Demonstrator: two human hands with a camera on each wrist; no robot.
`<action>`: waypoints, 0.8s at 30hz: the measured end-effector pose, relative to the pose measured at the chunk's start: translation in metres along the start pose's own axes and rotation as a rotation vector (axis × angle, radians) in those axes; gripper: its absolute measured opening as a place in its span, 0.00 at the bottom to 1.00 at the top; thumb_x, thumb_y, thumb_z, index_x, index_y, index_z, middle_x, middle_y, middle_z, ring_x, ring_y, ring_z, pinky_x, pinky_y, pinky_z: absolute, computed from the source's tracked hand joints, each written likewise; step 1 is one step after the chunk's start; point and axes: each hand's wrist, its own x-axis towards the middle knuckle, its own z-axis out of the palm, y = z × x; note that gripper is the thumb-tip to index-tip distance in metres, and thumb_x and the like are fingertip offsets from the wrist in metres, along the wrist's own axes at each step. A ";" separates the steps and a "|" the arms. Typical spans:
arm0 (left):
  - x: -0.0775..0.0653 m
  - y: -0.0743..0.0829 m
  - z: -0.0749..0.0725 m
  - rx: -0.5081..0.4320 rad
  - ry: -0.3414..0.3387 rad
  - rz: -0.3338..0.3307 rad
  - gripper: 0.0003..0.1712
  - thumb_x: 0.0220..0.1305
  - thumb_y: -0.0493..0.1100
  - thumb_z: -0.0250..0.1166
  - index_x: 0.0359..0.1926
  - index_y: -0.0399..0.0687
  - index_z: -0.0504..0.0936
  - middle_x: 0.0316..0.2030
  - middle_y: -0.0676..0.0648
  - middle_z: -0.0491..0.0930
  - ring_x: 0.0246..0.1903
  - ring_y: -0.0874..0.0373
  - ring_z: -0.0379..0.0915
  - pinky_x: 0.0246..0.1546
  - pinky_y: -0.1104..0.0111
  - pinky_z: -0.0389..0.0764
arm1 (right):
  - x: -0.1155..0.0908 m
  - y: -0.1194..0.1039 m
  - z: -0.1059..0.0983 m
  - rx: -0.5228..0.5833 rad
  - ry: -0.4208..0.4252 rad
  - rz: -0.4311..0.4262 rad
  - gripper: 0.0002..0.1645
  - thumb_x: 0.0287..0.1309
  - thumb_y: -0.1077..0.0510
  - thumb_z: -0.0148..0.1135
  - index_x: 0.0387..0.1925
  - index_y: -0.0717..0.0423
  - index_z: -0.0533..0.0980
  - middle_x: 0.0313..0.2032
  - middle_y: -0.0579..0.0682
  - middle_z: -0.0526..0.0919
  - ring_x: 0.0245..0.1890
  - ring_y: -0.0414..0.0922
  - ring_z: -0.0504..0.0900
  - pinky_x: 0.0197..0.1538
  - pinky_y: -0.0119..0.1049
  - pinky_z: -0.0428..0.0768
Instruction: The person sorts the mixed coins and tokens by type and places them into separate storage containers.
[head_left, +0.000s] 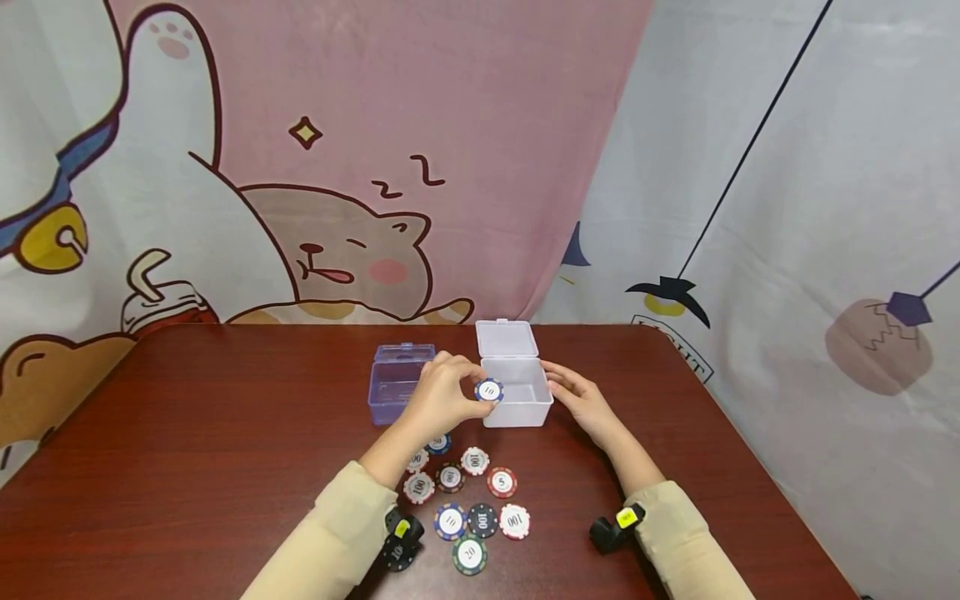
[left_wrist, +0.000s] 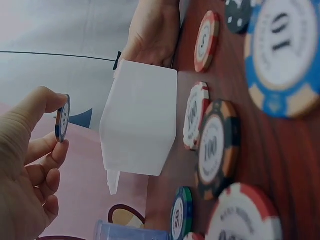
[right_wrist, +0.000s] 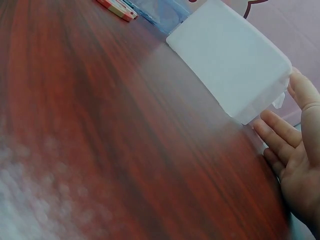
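Observation:
Between thumb and fingers, my left hand (head_left: pixel 447 388) pinches a blue-edged poker chip (head_left: pixel 489 390) marked 10. That chip is up in the air, overlapping the front left of the white plastic box (head_left: pixel 517 414) in the head view; the left wrist view shows the chip (left_wrist: pixel 63 119) nearly edge-on. The box's lid (head_left: pixel 507 340) stands raised at the back. At the box's right side is my right hand (head_left: pixel 583 406), fingers nearly straight along the wall and thumb at the front corner. In the right wrist view, this hand (right_wrist: pixel 295 145) has its fingertips right at the box's end.
A blue translucent box (head_left: pixel 386 408) with its lid up stands left of the white one, partly behind my left hand. Several poker chips lie in front, among them a red 5 chip (head_left: pixel 502 482), a green 20 chip (head_left: pixel 469 554) and a black 100 chip (head_left: pixel 482 520).

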 end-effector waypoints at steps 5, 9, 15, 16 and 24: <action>0.010 0.001 0.006 0.008 -0.003 -0.023 0.20 0.39 0.46 0.79 0.36 0.45 0.86 0.31 0.55 0.80 0.37 0.58 0.67 0.42 0.60 0.64 | 0.000 0.000 0.000 -0.016 0.007 0.007 0.26 0.67 0.60 0.54 0.65 0.64 0.66 0.57 0.66 0.73 0.56 0.53 0.73 0.52 0.30 0.72; 0.018 0.001 0.013 0.030 -0.007 -0.038 0.21 0.39 0.46 0.79 0.37 0.44 0.87 0.33 0.53 0.82 0.37 0.57 0.67 0.42 0.60 0.64 | 0.000 0.000 -0.001 -0.009 0.007 0.005 0.26 0.67 0.60 0.55 0.65 0.64 0.67 0.57 0.66 0.73 0.57 0.55 0.72 0.52 0.30 0.72; 0.027 0.001 0.022 0.066 -0.032 -0.056 0.21 0.40 0.47 0.78 0.37 0.45 0.87 0.34 0.51 0.83 0.37 0.55 0.67 0.43 0.59 0.64 | 0.001 0.002 0.000 0.006 -0.001 -0.015 0.26 0.67 0.62 0.54 0.64 0.66 0.66 0.56 0.68 0.73 0.52 0.41 0.75 0.51 0.29 0.72; 0.028 0.000 0.023 0.071 -0.037 -0.064 0.21 0.40 0.48 0.78 0.38 0.45 0.87 0.35 0.51 0.83 0.37 0.55 0.67 0.43 0.59 0.64 | 0.001 0.002 0.000 0.010 -0.002 -0.015 0.26 0.67 0.62 0.54 0.64 0.66 0.66 0.56 0.68 0.73 0.51 0.38 0.75 0.51 0.29 0.72; 0.038 -0.003 0.032 0.116 -0.064 -0.110 0.22 0.43 0.50 0.78 0.40 0.46 0.87 0.36 0.51 0.83 0.39 0.54 0.67 0.43 0.60 0.65 | 0.001 0.001 0.001 0.012 0.001 -0.021 0.26 0.67 0.63 0.54 0.64 0.68 0.66 0.56 0.68 0.73 0.50 0.35 0.75 0.51 0.28 0.72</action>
